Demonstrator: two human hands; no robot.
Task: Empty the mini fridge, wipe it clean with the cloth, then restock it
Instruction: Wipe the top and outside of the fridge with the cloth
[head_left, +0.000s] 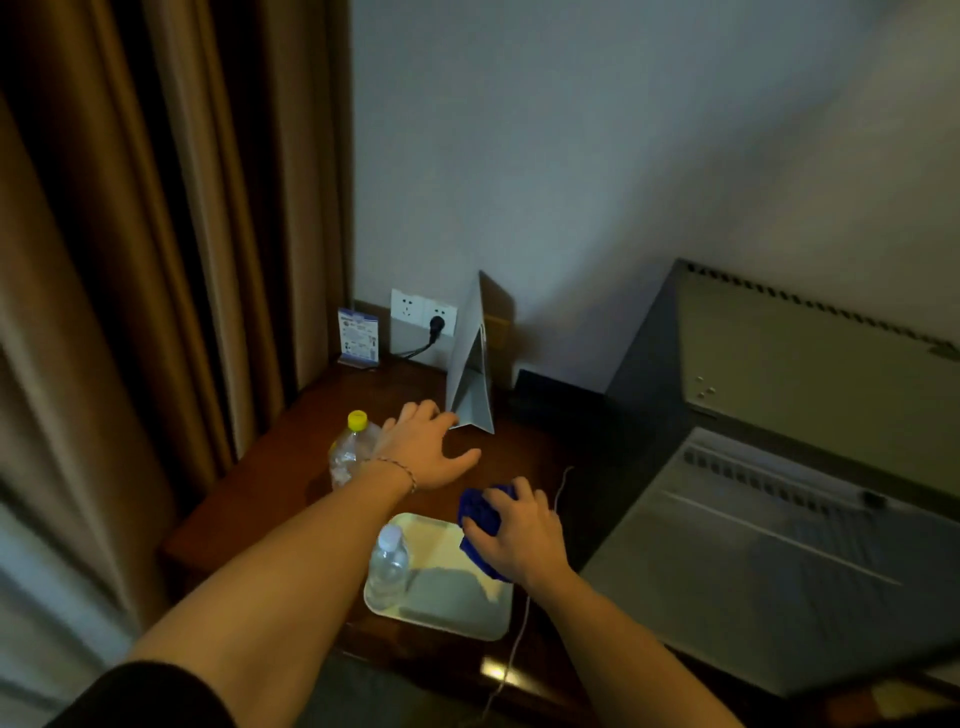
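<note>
Dark wooden table (519, 457) carries 1 tray (447, 618), yellow-capped bottle (349, 452), folded card (470, 374).

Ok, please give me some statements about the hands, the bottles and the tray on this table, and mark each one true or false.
1. The right hand grips the blue cloth. True.
2. The left hand holds the yellow-capped bottle. False: its fingers are spread and hold nothing; the bottle stands just to its left.
3. The white-capped bottle stands on the white tray. True.
4. The bottle with the white cap lies on its side. False: it is upright.
5. A black plug sits in the wall socket. True.
6. The cloth is red. False: it is blue.
</note>
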